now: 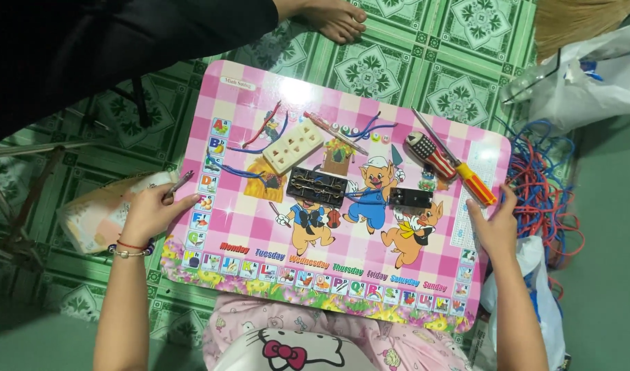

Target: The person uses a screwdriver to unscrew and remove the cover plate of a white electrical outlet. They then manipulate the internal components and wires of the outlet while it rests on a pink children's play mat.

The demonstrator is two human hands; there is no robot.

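Observation:
A pink checked cartoon tray-table [239, 213] lies across my lap. My left hand [152, 213] grips its left edge and pinches a thin metal tool [178, 184]. Resting at the table's right edge, my right hand [495, 225] has its fingers apart, just below a red-and-yellow screwdriver [474, 181]. On the table lie a cream socket strip [292, 146], a black open socket base [316, 186], a small black part [410, 198], a striped screwdriver [430, 153] and loose blue and red wires [260, 134].
A tangle of red and blue wire [538, 185] and white plastic bags [590, 75] lie to the right on the green tiled floor [397, 62]. Another person's bare foot [335, 19] and dark clothing are beyond the table. A paper pad [98, 213] lies left.

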